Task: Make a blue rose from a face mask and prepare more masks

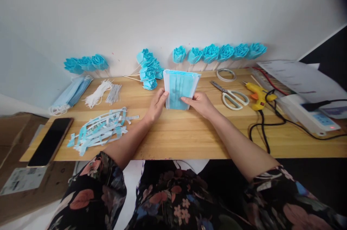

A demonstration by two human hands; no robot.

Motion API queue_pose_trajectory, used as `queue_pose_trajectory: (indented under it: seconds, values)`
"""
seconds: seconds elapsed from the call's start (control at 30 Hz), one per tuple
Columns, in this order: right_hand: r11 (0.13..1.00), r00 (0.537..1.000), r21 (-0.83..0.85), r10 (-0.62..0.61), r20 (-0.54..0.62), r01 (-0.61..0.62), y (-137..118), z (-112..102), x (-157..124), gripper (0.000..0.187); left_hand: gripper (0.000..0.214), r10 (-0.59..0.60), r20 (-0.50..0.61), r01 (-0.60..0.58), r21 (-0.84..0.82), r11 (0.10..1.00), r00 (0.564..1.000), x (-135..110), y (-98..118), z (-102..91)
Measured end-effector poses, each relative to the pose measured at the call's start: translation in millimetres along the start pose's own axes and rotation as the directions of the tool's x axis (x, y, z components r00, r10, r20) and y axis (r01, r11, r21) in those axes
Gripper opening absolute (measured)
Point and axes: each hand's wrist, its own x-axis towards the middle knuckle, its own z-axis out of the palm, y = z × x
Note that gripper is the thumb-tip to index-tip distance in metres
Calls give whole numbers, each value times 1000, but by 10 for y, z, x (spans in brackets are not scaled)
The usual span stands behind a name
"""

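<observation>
A stack of blue mask sheets (pixel 180 89) stands on edge in the middle of the wooden table (pixel 189 132). My left hand (pixel 156 106) grips its left side with the thumb against the front. At the lower right corner, my right hand (pixel 200 102) pinches the same stack. Both hands are closed on it.
Blue fabric flowers (pixel 219 52) lean against the wall, more flowers (pixel 86 63) at the left and a bunch (pixel 149 69) behind the stack. Scissors (pixel 230 96), a yellow glue gun (pixel 258 95) with cable, a power strip (pixel 311 114), cut strips (pixel 99 128), ear loops (pixel 97 93), masks (pixel 71 92), a phone (pixel 51 140).
</observation>
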Motion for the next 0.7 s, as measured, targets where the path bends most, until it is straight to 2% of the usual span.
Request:
queue_pose_trajectory:
  seconds: [0.1, 0.2, 0.33, 0.43, 0.57, 0.63, 0.7]
  values:
    - [1000, 1000, 6, 4, 21, -4, -5, 1, -1, 45, 46, 50, 27, -49, -31, 998, 998, 16, -29, -5]
    - [1000, 1000, 3, -19, 14, 19, -11, 7, -4, 45, 49, 44, 35, -41, -93, 995, 998, 49, -120, -7]
    - [999, 998, 5, -51, 43, 51, -44, 23, -22, 43, 51, 41, 52, -37, -78, 996, 998, 56, -166, -17]
    - [990, 989, -7, -140, 44, 141, -100, 37, -42, 35, 47, 104, 29, -104, 11, 994, 994, 20, -106, -25]
    - [954, 955, 38, -297, 16, 296, -142, 43, -49, 23, 38, 186, -25, -182, 107, 977, 982, -24, -33, -28]
    - [964, 964, 35, -264, 15, 263, -120, 36, -45, 25, 39, 174, -7, -173, 79, 982, 985, -19, -44, -23]
    - [987, 986, 4, -162, 25, 162, -81, 27, -41, 30, 44, 133, 26, -134, 34, 990, 991, 4, -81, -19]
